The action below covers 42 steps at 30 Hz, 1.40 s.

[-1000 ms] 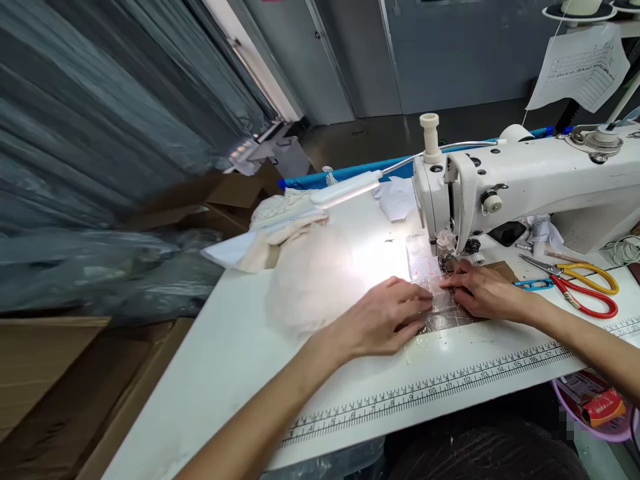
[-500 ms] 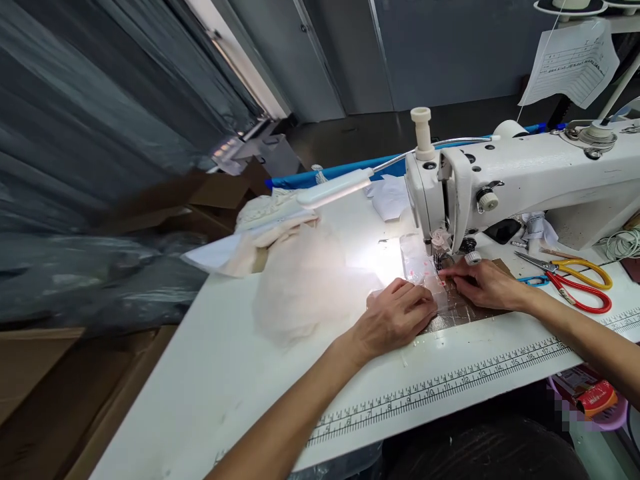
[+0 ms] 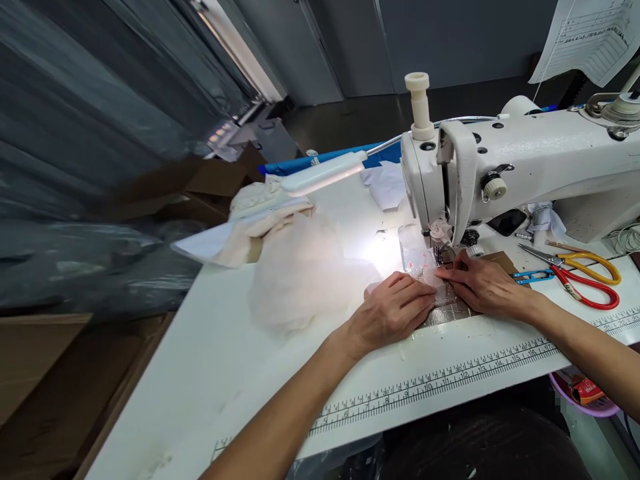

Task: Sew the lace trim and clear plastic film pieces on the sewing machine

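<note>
A white sewing machine (image 3: pixel 540 157) stands on the right, with its presser foot (image 3: pixel 440 255) down over a strip of sheer pale fabric (image 3: pixel 414 252) that has small pink marks. My left hand (image 3: pixel 397 308) lies palm down on the near left part of the fabric, fingers laid flat. Just right of the strip, my right hand (image 3: pixel 477 283) pinches the fabric edge close in front of the foot, thumb and forefinger together. Its fingertips partly hide the cloth. A pale fabric rosette (image 3: pixel 440 231) sits by the needle bar.
A heap of sheer cream cloth (image 3: pixel 305 273) lies to the left, beneath a lit lamp (image 3: pixel 324 173). Red-and-yellow scissors (image 3: pixel 580 270) and blue thread snips (image 3: pixel 534 276) rest at right. A printed ruler (image 3: pixel 430 387) runs along the front edge. Cardboard boxes (image 3: pixel 45 360) stand left of the table.
The view has shifted slightly, so the machine and table sit higher in it. My right fingertips have moved a little left and nearer me from the presser foot. My left hand stays nearly in place.
</note>
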Motion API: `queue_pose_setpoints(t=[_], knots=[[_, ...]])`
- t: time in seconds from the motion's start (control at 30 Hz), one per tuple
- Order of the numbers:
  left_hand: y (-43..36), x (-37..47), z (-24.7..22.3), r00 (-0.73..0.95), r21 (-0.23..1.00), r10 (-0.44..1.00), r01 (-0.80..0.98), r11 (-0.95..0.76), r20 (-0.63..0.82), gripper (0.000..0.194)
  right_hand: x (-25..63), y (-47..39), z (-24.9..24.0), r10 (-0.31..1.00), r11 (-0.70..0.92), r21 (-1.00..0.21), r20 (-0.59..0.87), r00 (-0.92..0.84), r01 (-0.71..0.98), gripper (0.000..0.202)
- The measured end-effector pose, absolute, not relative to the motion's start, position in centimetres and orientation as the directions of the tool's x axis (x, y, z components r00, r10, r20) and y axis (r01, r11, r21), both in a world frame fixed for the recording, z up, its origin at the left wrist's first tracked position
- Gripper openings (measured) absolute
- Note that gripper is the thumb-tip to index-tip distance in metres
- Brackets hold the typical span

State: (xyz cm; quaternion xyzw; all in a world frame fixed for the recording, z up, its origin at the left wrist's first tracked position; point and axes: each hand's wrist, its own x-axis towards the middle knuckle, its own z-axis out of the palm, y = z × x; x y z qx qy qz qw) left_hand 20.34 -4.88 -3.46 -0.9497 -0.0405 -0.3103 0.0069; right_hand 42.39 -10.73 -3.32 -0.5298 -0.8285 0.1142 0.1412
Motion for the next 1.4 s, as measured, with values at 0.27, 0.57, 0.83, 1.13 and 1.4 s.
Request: queue_pose_setpoints(t=[0.27,0.57,0.83,1.13,1.4], knots=[[-4.8,20.3,-3.7,0.817,0.053,0.093,0.077,-0.996,0.569,0.008,42.2,-10.9,-3.3,0.915,0.401,-0.361,0.119,-0.385,0.842,0.041],[-4.6,20.4,-3.9,0.794,0.059,0.071,0.044,-0.997,0.604,0.006,43.1,-11.5,-3.7,0.869,0.493,-0.514,0.264,-0.417,0.702,0.038],[-4.8,20.4,-3.6,0.799,0.029,0.039,0.027,-0.999,0.601,0.004,42.9,-11.5,-3.9,0.869,0.494,-0.435,0.264,-0.419,0.752,0.037],[-4.8,20.5,-3.6,0.813,0.041,0.041,0.022,-0.999,0.58,0.007,43.0,-11.5,-3.7,0.893,0.449,-0.527,0.271,-0.359,0.721,0.035],[-5.0,20.5,-3.7,0.805,0.036,0.037,0.02,-0.999,0.592,0.008,43.7,-11.2,-3.5,0.955,0.275,-0.652,0.267,-0.126,0.707,0.034]])
